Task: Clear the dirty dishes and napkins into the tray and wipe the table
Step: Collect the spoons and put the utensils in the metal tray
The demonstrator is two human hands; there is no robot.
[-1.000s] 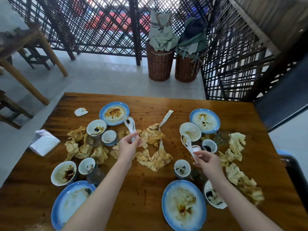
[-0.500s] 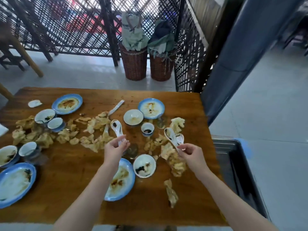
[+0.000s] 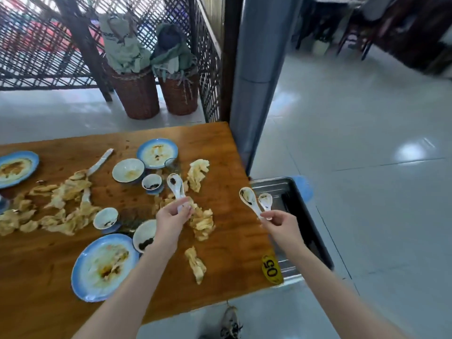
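Head view: the left grip [image 3: 172, 216] is closed on the handle of a single white spoon [image 3: 175, 184], pinched low so that its sauce-smeared bowl end points up over the desk [image 3: 227, 152], just above a heap of crumpled napkins [image 3: 201, 223]. The right grip [image 3: 281, 225] pinches two more spoons [image 3: 248, 199] by their handle tips. They fan apart over the desk's right edge and the near corner of the metal tray [image 3: 271, 183], which sits lower, beside the desk.

These spoons look like glazed ceramic: light and stiff, probably greasy and so slippery, and likely to chip against steel. Pinching the handle keeps fingers off the sauce, but a two-spoon pinch is loose, so lowering them into the tray seems safer than dropping them. The blue-rimmed plates [image 3: 156, 152] on the desk look heavier and wet with sauce, best lifted by the rim. The napkins are soft and can simply be scrunched up.
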